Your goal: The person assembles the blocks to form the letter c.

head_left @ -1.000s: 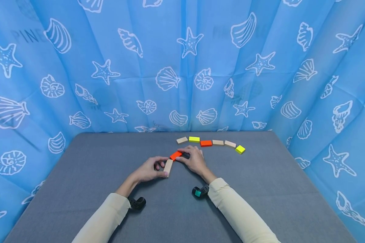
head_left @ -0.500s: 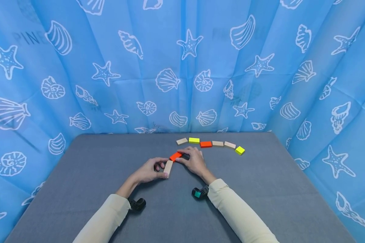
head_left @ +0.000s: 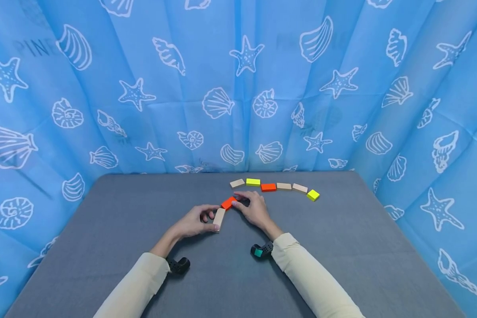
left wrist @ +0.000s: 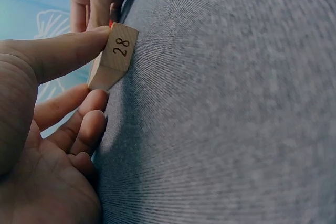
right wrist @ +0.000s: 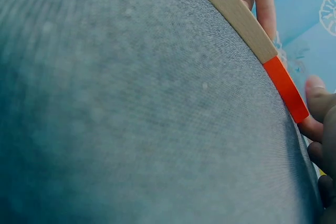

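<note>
My left hand [head_left: 194, 221] pinches a plain wooden block [head_left: 219, 219] by its ends, between thumb and forefinger. In the left wrist view the thumb sits at the end of the wooden block [left wrist: 119, 51] marked 28. An orange block [head_left: 228, 203] lies end to end with it, at an angle. My right hand [head_left: 256, 213] is at the orange block's far end. In the right wrist view the forefinger is right at that end of the orange block [right wrist: 286, 88], and the thumb [right wrist: 315, 85] stands slightly off it.
Behind the right hand, several blocks lie in a curved row on the grey tabletop [head_left: 334, 265]: wooden [head_left: 237, 183], yellow [head_left: 253, 182], orange [head_left: 268, 187], two more wooden, and a yellow one [head_left: 313, 195] at the right. A blue shell-print curtain [head_left: 218, 132] hangs behind.
My right thumb and forefinger have shifted from the orange block's long sides to its right end, loosening from it. The left hand keeps its pinch on the wooden block.
</note>
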`<state>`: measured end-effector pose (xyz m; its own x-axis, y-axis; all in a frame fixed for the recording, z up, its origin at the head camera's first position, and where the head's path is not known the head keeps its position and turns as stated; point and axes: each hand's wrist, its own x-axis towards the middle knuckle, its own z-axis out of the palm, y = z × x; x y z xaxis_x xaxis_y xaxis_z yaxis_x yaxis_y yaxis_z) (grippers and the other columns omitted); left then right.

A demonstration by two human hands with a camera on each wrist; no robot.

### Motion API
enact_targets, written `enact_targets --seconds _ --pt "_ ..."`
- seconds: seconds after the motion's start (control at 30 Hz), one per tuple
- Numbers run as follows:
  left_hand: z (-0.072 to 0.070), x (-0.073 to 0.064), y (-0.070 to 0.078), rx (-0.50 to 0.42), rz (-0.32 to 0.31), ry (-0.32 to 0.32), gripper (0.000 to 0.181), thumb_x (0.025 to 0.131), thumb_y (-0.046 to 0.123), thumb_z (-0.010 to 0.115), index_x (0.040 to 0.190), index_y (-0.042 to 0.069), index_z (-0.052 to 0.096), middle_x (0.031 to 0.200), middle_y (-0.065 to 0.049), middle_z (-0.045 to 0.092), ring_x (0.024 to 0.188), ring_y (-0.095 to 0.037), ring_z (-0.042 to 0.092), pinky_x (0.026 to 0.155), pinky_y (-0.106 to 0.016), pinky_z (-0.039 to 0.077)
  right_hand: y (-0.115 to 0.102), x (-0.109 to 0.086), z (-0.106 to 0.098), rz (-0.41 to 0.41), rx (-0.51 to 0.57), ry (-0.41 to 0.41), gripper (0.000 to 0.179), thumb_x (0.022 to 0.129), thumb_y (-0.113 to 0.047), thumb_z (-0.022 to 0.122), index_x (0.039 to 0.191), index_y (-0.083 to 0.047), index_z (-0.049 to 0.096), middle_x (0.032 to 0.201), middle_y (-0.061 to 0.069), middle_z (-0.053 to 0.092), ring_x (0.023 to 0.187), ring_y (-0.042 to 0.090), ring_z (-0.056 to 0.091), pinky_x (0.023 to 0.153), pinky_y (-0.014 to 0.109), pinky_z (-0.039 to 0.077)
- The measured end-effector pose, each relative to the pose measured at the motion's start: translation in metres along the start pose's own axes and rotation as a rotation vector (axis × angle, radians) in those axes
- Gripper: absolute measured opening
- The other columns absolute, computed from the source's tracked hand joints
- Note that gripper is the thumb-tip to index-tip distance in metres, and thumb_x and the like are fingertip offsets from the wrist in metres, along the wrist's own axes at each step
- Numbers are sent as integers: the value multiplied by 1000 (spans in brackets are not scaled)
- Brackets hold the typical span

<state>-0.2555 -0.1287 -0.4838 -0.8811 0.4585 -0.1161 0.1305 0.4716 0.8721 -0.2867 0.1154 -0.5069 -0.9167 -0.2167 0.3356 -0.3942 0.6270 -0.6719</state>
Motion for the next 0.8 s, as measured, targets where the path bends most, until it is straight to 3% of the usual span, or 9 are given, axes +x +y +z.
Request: enact_targets --seconds 0.23,0.37,0.6,0.8 --pt "-1 1 1 -21 -12 -10 65 86 23 83 143 9 56 103 -6 57 85 -22 51 70 -34 41 1 -1 -2 46 134 74 30 98 -20 70 123 -5 72 104 6 73 96 21 64 91 42 49" --pt "-2 1 1 -41 -22 0 63 87 21 82 143 9 56 103 -7 59 84 -22 52 69 -33 43 1 -3 -4 43 171 124 27 97 -16 71 120 -2 73 100 6 73 91 21 65 85 40 52" --pt "0 11 8 -55 -75 75 49 91 19 77 136 6 62 96 -7 63 76 -20 53 64 -32 43 2 -3 -3 51 172 168 22 97 -10 70 117 -1 74 94 6 72 85 19 65 77 34 52" --pt "4 25 17 -28 -93 127 44 93 20 75 132 4 65 96 -7 63 81 -20 55 69 -33 45 2 -3 -3 46 173 188 21 95 -7 71 114 1 74 92 8 73 84 21 65 77 36 52"
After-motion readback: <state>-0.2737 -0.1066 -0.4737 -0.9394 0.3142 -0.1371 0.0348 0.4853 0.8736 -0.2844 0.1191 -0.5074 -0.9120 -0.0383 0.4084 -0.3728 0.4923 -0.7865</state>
